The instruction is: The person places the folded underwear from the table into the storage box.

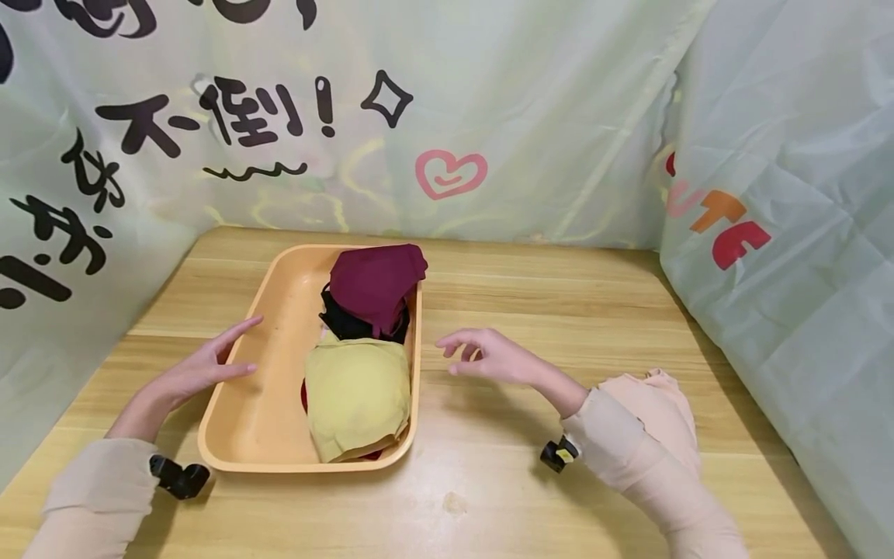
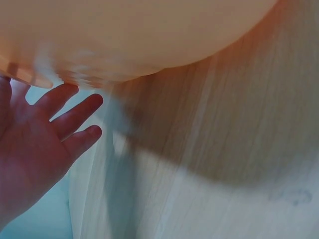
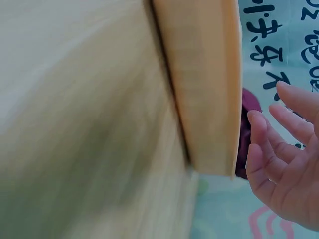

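Observation:
A peach-orange plastic tray [image 1: 275, 341] lies on the table. Along its right side sit folded, cup-shaped garments that look like bras: a yellow one [image 1: 358, 396] in front, a maroon one [image 1: 373, 283] behind, overlapping the far right rim, and a black one [image 1: 342, 318] beneath the maroon. A bit of red cloth peeks out under the yellow. My left hand [image 1: 202, 365] is at the tray's left rim, fingers spread, thumb and index finger over the rim. To the right of the tray, my right hand [image 1: 492, 355] hovers with loosely bent fingers, holding nothing.
A pale pink garment [image 1: 656, 404] lies on the wooden table [image 1: 545, 295] at the right, partly hidden by my right forearm. Printed cloth curtains [image 1: 545, 116] enclose the table at the back and both sides.

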Demonstrator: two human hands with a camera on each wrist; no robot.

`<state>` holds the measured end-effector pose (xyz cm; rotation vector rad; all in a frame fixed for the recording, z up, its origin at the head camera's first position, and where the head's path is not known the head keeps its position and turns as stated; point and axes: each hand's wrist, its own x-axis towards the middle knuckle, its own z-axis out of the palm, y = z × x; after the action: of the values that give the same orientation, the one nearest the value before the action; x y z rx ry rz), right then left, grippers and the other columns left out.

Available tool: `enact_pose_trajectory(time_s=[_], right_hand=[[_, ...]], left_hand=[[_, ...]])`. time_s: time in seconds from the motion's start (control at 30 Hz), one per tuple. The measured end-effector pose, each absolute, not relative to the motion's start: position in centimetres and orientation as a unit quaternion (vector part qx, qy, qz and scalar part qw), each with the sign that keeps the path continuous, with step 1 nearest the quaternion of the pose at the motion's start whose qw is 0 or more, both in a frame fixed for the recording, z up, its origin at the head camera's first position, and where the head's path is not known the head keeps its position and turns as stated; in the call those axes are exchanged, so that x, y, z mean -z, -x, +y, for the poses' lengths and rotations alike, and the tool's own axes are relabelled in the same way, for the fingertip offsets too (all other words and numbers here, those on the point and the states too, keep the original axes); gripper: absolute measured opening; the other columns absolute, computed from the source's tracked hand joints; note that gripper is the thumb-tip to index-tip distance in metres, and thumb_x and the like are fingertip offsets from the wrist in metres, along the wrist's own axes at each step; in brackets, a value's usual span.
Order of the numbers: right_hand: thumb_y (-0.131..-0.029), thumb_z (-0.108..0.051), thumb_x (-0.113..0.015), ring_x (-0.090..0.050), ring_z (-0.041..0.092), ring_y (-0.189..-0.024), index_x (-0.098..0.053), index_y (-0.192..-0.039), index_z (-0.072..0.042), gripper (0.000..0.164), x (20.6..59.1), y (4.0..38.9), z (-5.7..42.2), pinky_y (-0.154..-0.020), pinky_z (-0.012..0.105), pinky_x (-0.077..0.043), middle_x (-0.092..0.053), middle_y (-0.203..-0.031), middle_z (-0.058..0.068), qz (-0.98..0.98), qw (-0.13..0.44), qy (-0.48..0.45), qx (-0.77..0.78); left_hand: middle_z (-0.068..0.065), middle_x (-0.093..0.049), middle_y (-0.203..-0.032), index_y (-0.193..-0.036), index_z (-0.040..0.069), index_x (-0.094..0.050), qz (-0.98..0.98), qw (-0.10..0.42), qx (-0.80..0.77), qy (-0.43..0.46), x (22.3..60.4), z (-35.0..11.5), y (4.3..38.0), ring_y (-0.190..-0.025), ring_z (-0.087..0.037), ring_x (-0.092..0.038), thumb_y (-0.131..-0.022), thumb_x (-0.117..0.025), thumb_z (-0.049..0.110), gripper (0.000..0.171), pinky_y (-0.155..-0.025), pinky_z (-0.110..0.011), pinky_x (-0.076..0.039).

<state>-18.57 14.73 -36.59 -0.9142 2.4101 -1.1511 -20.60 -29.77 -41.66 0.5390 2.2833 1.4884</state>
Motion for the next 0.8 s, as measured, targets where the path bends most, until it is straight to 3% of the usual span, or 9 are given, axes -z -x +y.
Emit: enact_pose_trajectory(time_s=[0.3,0.57,0.8], right_hand=[[-0.085,-0.007,-0.061,-0.058,0.016,-0.08,-0.054,-0.12,0.005,0.038,36.7,17.2,18.0,-0.076,0.029,-0.048,-0.06,-0.101,0.019,0.859,0.141,0.299,0.391],[-0.086,-0.007,-0.061,-0.058,0.013,-0.074,-0.055,-0.119,0.004,0.036,36.2,16.8,20.4,-0.073,0.03,-0.048,-0.059,-0.1,0.018,0.863,0.125,0.283,0.399],[-0.085,-0.006,-0.062,-0.06,0.02,-0.074,-0.054,-0.119,0.006,0.037,35.6,16.7,22.7,-0.07,0.03,-0.048,-0.059,-0.099,0.017,0.877,0.117,0.257,0.388]], left_hand=[[-0.023,0.003,-0.15,-0.147,0.012,-0.012,0.817,0.177,-0.515,-0.189,41.9,-29.8,20.6,-0.132,-0.04,0.012,-0.088,-0.056,0.007,0.074,-0.096,-0.068,0.001],[-0.024,0.004,-0.149,-0.147,0.01,-0.011,0.818,0.179,-0.514,-0.187,42.0,-29.6,20.6,-0.131,-0.043,0.013,-0.088,-0.056,0.008,0.074,-0.095,-0.069,0.001],[-0.024,0.005,-0.15,-0.147,0.012,-0.011,0.819,0.18,-0.512,-0.188,41.9,-29.7,20.6,-0.131,-0.045,0.014,-0.088,-0.056,0.008,0.074,-0.094,-0.07,0.001]])
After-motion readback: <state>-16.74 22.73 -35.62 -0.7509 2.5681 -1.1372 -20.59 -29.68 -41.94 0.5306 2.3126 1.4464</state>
